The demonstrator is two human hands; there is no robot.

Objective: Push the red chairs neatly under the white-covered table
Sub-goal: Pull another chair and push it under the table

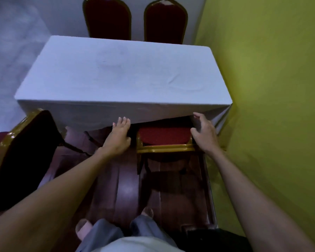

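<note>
The white-covered table [120, 73] fills the middle of the view. A red chair with a gold frame [164, 137] stands at its near right side, its seat partly under the cloth's raised edge. My left hand [118, 138] is open just left of this chair, fingertips against the hanging cloth. My right hand [205, 132] is open just right of it, fingers spread by the cloth's corner. Neither hand grips the frame. Another red chair [20, 157] stands at the near left, angled and out from the table. Two more red chairs [107, 19] [165, 22] sit at the far side.
A yellow-green wall [271, 106] runs close along the right of the table and chair. The floor is dark red wood [120, 188] under me, pale [11, 42] at the far left. My feet [145, 213] stand behind the right chair.
</note>
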